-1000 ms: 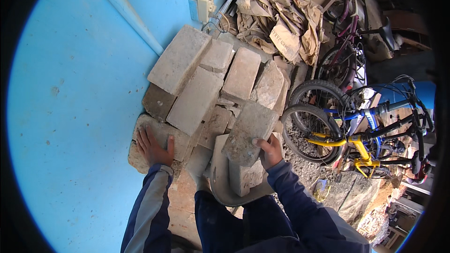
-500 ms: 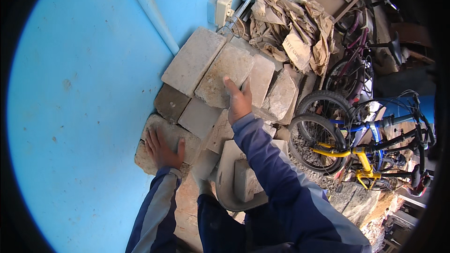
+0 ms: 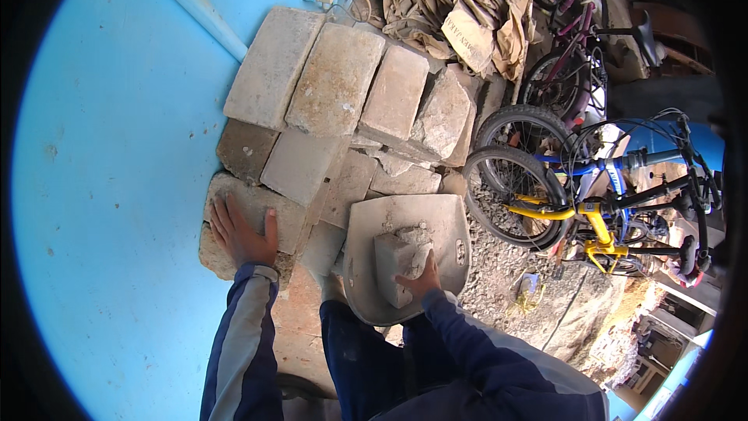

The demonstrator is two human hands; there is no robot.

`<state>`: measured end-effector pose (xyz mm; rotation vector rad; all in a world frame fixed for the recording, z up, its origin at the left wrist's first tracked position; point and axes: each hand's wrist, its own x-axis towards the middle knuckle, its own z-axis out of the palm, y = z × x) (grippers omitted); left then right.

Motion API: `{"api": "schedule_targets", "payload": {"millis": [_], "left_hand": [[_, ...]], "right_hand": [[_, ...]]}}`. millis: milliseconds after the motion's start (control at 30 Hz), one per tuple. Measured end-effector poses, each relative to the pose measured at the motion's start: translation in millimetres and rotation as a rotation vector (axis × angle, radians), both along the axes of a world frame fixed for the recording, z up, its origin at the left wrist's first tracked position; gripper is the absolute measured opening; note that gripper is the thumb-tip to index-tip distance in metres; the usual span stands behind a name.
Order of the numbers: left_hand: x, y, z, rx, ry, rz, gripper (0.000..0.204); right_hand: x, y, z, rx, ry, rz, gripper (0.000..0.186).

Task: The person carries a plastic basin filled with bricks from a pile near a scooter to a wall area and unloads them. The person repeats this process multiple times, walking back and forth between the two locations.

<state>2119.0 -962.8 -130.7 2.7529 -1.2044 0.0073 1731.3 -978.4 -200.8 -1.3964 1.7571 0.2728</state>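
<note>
Against the blue wall (image 3: 117,148), at the foot of a stack of stone blocks (image 3: 335,86), a grey pan (image 3: 436,222) is seen resting tilted before the person's knees, and in it lies one rough stone chunk (image 3: 396,261) with a little rubble beside it; nothing else can be made out in the pan. The right hand (image 3: 423,277) is curled over the lower edge of the chunk, fingers closed on it, so the step in hand is judged to be the lifting of that chunk out of the pan. The left hand (image 3: 240,234) is laid flat, fingers spread, on a low block (image 3: 257,214) of the stack, seemingly as a brace. A firmer grip under the chunk and a clear lift over the pan's rim would be called for next. Bicycles (image 3: 592,203) and crumpled paper sacks (image 3: 460,8) are seen well apart, to the right.
</note>
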Motion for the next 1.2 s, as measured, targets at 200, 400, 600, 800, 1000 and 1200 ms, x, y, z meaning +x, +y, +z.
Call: {"api": "schedule_targets", "payload": {"millis": [200, 400, 600, 800, 1000, 1200], "left_hand": [[-2, 2, -3, -0.020, -0.011, -0.030, 0.085], [-1, 2, -5, -0.017, -0.017, -0.025, 0.086], [-1, -1, 0, 0.010, 0.001, -0.007, 0.085], [-2, -2, 6, 0.007, 0.033, 0.001, 0.085], [-2, -1, 6, -0.004, 0.027, 0.010, 0.084], [-1, 1, 2, -0.010, -0.027, -0.024, 0.087]], "right_hand": [[5, 53, -63, 0.056, 0.117, -0.076, 0.103], [-3, 38, -60, 0.021, 0.034, -0.051, 0.078], [-11, -31, 26, -0.045, -0.126, 0.055, 0.070], [2, -184, 125, -0.233, -0.498, 0.208, 0.067], [72, -374, 170, -0.205, -0.481, 0.595, 0.067], [134, -411, 121, -0.336, -0.105, 0.758, 0.084]]}}
